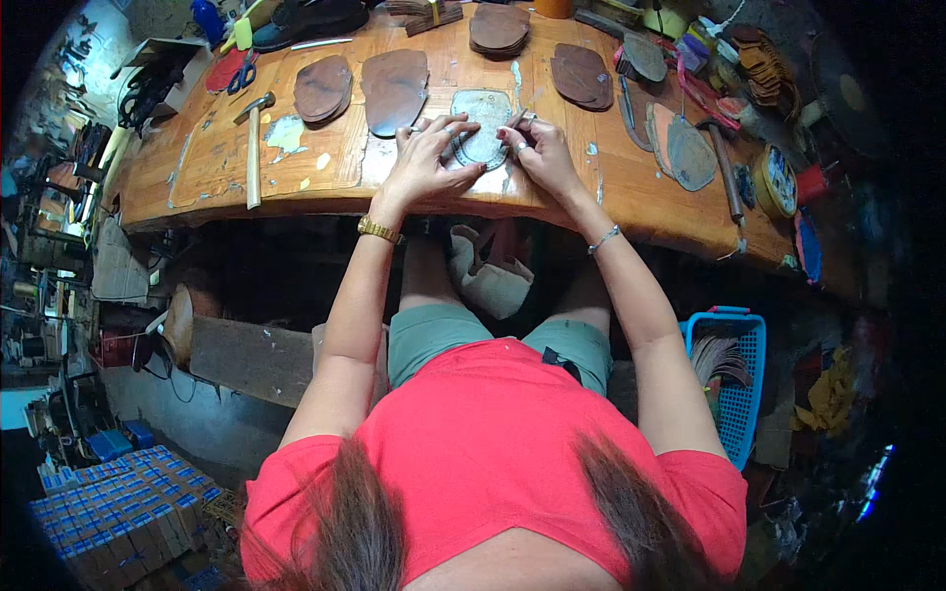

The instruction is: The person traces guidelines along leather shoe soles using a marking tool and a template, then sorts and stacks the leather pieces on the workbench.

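A pale grey, rounded template (485,103) lies on the wooden table near its front edge. My left hand (430,163) rests on its left side, fingers spread and pressing flat. At its right edge, my right hand (544,158) is closed in a pinch round a slim pen-like tool (518,117); the exact kind is too small to make out. Left of the template lies a large brown leather piece (394,87), with a stack of similar brown leather pieces (322,89) beyond it. More stacked leather pieces (499,30) sit behind, and others (581,75) to the right.
On the left of the table (340,163) are a hammer (253,148) and blue-handled scissors (242,74). At right lie another hammer (724,167), oval cut pieces (682,148), a curved blade (631,113) and a round tin (776,182). A blue basket (744,394) stands beside my right arm.
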`<action>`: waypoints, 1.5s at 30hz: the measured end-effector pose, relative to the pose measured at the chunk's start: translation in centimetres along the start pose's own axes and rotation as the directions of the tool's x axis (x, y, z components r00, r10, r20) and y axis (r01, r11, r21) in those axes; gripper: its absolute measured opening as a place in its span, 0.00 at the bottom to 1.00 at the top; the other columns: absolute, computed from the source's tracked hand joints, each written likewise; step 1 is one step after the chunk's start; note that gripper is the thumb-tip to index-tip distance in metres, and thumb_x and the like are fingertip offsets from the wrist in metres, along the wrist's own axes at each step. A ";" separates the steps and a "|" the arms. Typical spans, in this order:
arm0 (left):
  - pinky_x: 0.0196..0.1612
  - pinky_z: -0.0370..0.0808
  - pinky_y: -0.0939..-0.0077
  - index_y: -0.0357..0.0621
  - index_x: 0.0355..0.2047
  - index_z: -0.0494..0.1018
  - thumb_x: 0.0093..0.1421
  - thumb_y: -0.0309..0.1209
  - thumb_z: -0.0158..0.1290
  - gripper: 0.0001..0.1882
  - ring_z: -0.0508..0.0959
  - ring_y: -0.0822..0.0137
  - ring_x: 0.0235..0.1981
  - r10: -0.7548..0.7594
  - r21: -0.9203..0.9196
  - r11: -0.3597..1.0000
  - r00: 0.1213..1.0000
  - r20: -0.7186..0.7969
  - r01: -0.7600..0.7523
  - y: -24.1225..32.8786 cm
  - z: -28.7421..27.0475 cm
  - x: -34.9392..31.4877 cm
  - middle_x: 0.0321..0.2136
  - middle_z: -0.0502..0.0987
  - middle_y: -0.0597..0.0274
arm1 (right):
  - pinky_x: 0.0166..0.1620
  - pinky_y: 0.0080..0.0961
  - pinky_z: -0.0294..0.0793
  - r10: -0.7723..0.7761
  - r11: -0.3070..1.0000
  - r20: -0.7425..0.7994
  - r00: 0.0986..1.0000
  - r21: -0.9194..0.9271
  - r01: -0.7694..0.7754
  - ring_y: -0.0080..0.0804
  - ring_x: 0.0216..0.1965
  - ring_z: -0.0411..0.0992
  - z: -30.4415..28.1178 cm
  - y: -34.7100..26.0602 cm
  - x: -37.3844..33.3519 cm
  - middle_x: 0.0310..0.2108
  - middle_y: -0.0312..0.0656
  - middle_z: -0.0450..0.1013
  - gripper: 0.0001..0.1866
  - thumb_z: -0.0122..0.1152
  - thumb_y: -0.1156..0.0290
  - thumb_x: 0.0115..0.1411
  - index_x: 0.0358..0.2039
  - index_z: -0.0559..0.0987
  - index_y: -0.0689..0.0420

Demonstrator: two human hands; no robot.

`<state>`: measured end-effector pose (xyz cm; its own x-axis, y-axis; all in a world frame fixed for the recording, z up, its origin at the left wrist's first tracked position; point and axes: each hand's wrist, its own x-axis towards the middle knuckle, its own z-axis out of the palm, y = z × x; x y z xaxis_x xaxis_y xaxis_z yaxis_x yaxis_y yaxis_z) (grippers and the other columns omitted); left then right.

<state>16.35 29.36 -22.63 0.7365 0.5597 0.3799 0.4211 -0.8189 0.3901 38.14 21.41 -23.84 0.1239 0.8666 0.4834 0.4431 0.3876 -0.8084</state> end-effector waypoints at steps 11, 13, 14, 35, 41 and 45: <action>0.59 0.54 0.56 0.62 0.58 0.74 0.53 0.58 0.60 0.34 0.69 0.58 0.60 0.008 -0.004 1.000 1.000 -0.002 -0.008 -0.1 0.1 0.0 0.62 0.71 0.65 | 0.35 0.31 0.72 -0.028 0.998 0.045 0.999 -0.059 0.030 0.41 0.29 0.74 -0.1 -0.2 -0.1 0.28 0.50 0.73 0.06 0.61 0.77 0.61 0.31 0.77 0.68; 0.59 0.54 0.55 0.62 0.58 0.74 0.52 0.58 0.60 0.35 0.70 0.58 0.59 0.002 -0.009 1.000 1.000 0.001 -0.002 0.0 0.1 0.0 0.62 0.71 0.65 | 0.34 0.32 0.72 -0.073 0.997 0.038 0.997 0.035 0.072 0.41 0.29 0.74 0.0 0.1 0.0 0.28 0.50 0.74 0.05 0.62 0.78 0.61 0.31 0.77 0.68; 0.59 0.54 0.55 0.62 0.58 0.74 0.52 0.58 0.60 0.35 0.70 0.58 0.59 0.003 -0.009 1.000 1.000 0.001 -0.003 0.0 0.1 0.1 0.62 0.71 0.65 | 0.34 0.32 0.72 -0.073 0.997 0.038 0.997 0.035 0.072 0.41 0.29 0.74 0.0 0.2 -0.1 0.28 0.50 0.74 0.05 0.62 0.78 0.61 0.31 0.77 0.68; 0.59 0.53 0.53 0.63 0.59 0.73 0.52 0.57 0.60 0.35 0.67 0.56 0.62 -0.008 -0.006 1.000 1.000 0.020 0.008 -0.8 0.1 -0.2 0.63 0.70 0.66 | 0.29 0.21 0.70 0.117 0.965 -0.015 0.993 0.240 -0.111 0.16 0.26 0.69 0.9 -1.0 -0.7 0.23 0.34 0.74 0.07 0.61 0.74 0.65 0.31 0.78 0.63; 0.59 0.53 0.49 0.66 0.61 0.71 0.54 0.58 0.59 0.35 0.65 0.52 0.63 -0.003 -0.027 1.000 0.991 0.132 0.006 -1.3 -0.5 0.1 0.66 0.66 0.67 | 0.30 0.24 0.69 0.053 0.983 -0.006 0.999 0.176 -0.051 0.19 0.26 0.68 0.6 -0.7 -0.7 0.23 0.36 0.72 0.08 0.61 0.73 0.65 0.31 0.77 0.63; 0.57 0.55 0.49 0.67 0.62 0.70 0.49 0.61 0.59 0.39 0.65 0.49 0.62 0.010 -0.063 0.998 0.991 0.131 -0.002 -1.8 -0.3 0.3 0.64 0.67 0.64 | 0.31 0.27 0.69 -0.126 0.989 0.015 0.992 -0.081 0.127 0.25 0.27 0.70 1.0 -0.9 -0.5 0.24 0.43 0.72 0.08 0.61 0.72 0.65 0.32 0.77 0.65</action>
<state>15.64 31.09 -22.93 0.8036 0.5299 0.2710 0.3856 -0.8104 0.4411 36.77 20.94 -23.72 0.0536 0.8153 0.5766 0.5258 0.4678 -0.7104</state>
